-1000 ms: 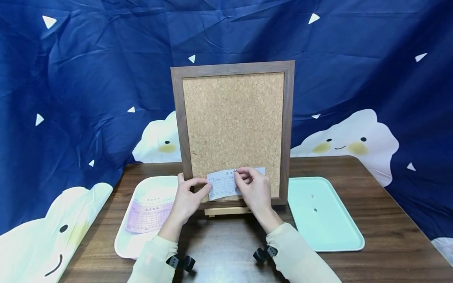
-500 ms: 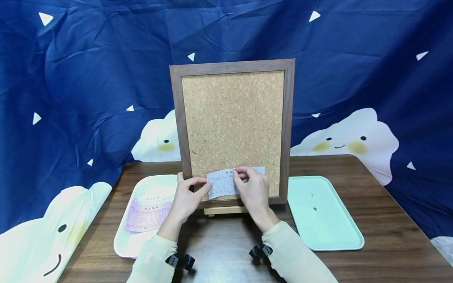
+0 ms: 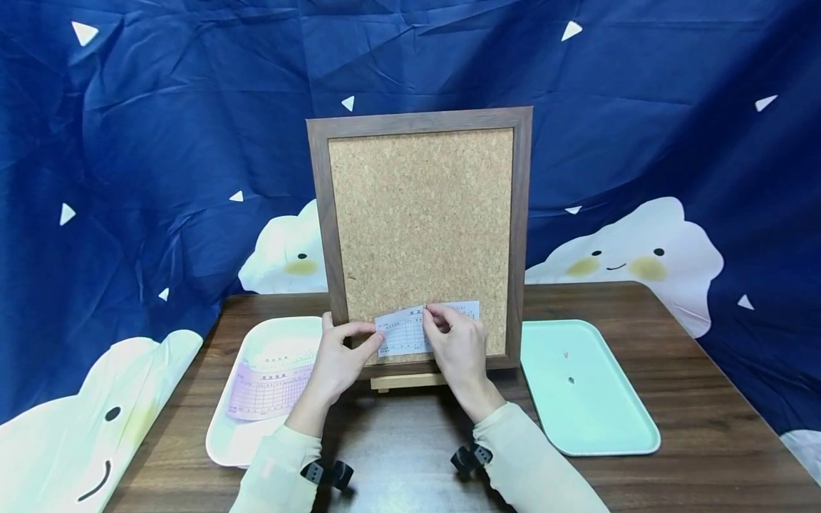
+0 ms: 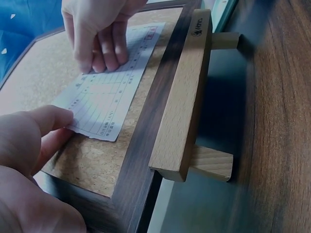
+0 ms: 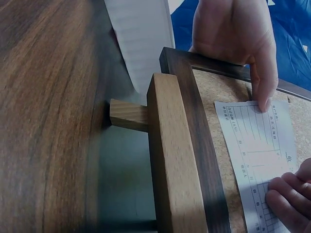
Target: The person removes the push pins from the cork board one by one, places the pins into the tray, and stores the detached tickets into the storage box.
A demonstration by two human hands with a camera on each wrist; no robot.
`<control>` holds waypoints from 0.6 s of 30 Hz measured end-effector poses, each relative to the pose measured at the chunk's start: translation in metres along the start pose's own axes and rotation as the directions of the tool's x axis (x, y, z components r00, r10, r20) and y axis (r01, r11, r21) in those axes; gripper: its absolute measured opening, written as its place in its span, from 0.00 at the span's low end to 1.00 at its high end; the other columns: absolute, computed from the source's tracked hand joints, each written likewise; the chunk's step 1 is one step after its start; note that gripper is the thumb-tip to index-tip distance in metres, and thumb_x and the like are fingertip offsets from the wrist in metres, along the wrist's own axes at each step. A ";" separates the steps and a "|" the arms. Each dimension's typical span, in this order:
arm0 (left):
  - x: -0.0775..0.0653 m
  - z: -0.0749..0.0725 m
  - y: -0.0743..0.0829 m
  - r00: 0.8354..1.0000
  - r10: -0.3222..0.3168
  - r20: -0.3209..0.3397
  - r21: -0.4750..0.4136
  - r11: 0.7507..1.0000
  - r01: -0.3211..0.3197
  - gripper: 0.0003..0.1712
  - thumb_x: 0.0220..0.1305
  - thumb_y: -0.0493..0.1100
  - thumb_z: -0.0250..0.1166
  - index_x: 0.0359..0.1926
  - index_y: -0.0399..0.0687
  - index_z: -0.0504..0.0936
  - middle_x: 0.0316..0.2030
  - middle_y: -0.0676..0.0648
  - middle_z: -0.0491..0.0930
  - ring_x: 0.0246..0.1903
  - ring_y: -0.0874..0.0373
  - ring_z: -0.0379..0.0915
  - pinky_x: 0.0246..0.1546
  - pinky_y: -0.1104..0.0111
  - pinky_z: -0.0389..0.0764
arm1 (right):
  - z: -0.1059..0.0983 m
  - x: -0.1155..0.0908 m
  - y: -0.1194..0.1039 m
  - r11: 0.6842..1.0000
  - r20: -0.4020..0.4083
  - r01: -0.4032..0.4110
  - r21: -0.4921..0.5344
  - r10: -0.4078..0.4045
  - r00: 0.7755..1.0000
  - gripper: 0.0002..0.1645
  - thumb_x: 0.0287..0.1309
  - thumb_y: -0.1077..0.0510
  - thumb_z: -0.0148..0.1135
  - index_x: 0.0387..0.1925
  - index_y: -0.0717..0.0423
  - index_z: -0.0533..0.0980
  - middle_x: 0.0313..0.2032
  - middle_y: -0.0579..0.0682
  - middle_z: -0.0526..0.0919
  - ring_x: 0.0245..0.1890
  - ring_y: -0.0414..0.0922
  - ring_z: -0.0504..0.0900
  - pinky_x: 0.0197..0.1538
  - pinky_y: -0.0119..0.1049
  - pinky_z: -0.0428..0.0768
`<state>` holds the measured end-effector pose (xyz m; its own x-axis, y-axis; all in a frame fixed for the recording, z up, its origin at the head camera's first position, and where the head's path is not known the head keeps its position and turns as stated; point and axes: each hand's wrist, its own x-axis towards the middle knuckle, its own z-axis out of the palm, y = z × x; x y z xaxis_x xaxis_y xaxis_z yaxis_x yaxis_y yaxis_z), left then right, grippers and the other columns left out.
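A pale bluish-white receipt slip (image 3: 404,338) with a printed grid lies against the lower part of the framed cork board (image 3: 423,221). My left hand (image 3: 340,356) pinches the slip's left edge between thumb and forefinger. At the slip's top middle, my right hand (image 3: 458,345) has thumb and forefinger together on what looks like a small pushpin (image 3: 425,307), mostly covered by the fingertips. The right wrist view shows the left thumb pressing on the edge of the slip. Part of the slip is hidden behind the right hand.
The board stands on a light wooden easel (image 4: 182,97). On the left is a white tray (image 3: 221,442) with purple and pale green receipt slips (image 3: 266,392). On the right, a mint tray (image 3: 603,420) holds tiny pin-like items (image 3: 571,380). A blue cloth (image 3: 192,142) hangs behind.
My right hand has shifted slightly left with the wrist turning a little. The slip's left half now sits flatter along its lower edge, with a peak by the right fingertips. The left hand stays put.
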<state>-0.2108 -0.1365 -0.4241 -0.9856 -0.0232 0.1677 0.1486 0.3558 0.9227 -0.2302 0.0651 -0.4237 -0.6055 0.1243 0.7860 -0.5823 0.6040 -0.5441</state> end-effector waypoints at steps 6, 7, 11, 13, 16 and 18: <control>-0.002 -0.001 0.000 1.000 -0.013 0.004 0.013 1.000 0.013 0.09 0.68 0.43 0.75 0.45 0.44 0.94 0.85 0.26 0.37 0.85 0.29 0.25 0.81 0.29 0.44 | 0.002 -0.001 0.002 0.999 -0.003 0.038 0.008 -0.038 0.999 0.03 0.57 0.69 0.75 0.35 0.65 0.90 0.25 0.54 0.92 0.20 0.46 0.88 0.27 0.37 0.86; -0.002 -0.001 0.000 1.000 -0.009 0.004 0.012 1.000 0.009 0.09 0.68 0.43 0.75 0.45 0.44 0.94 0.84 0.25 0.39 0.85 0.29 0.25 0.81 0.29 0.43 | 0.002 -0.001 0.002 0.999 -0.001 0.041 0.005 -0.041 0.999 0.03 0.57 0.69 0.75 0.35 0.65 0.90 0.26 0.54 0.92 0.20 0.46 0.88 0.28 0.37 0.86; -0.002 -0.001 0.000 1.000 -0.002 0.005 0.006 1.000 0.002 0.10 0.69 0.43 0.75 0.45 0.42 0.93 0.82 0.23 0.48 0.85 0.28 0.23 0.81 0.28 0.41 | 0.002 -0.001 0.002 0.999 0.008 0.052 -0.017 -0.052 0.999 0.04 0.57 0.69 0.76 0.36 0.65 0.90 0.26 0.54 0.92 0.21 0.46 0.88 0.28 0.39 0.86; -0.001 -0.002 0.000 1.000 0.002 0.007 0.003 1.000 -0.002 0.11 0.69 0.43 0.75 0.45 0.41 0.93 0.79 0.23 0.56 0.85 0.28 0.23 0.81 0.28 0.40 | 0.001 0.000 0.001 0.998 0.017 0.056 -0.030 -0.056 0.998 0.04 0.58 0.68 0.76 0.36 0.65 0.89 0.26 0.54 0.92 0.22 0.46 0.88 0.29 0.40 0.86; -0.001 -0.002 0.000 1.000 -0.002 0.011 -0.001 1.000 0.003 0.11 0.69 0.43 0.74 0.46 0.41 0.93 0.73 0.24 0.70 0.85 0.30 0.22 0.81 0.29 0.38 | -0.001 0.002 -0.001 0.997 0.038 0.055 -0.047 -0.053 0.998 0.03 0.58 0.68 0.75 0.36 0.65 0.89 0.25 0.53 0.91 0.22 0.46 0.88 0.29 0.41 0.86; 0.000 -0.001 0.000 1.000 -0.002 0.013 0.001 1.000 0.002 0.10 0.70 0.43 0.74 0.46 0.41 0.93 0.66 0.27 0.79 0.85 0.30 0.21 0.81 0.29 0.37 | -0.002 0.004 -0.003 0.997 0.057 0.047 -0.059 -0.044 0.997 0.03 0.59 0.68 0.74 0.35 0.65 0.89 0.25 0.53 0.91 0.22 0.46 0.88 0.29 0.42 0.86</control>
<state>-0.2103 -0.1376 -0.4236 -0.9869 -0.0116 0.1612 0.1465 0.3563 0.9228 -0.2300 0.0655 -0.4180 -0.6094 0.0525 0.7911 -0.5771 0.6548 -0.4880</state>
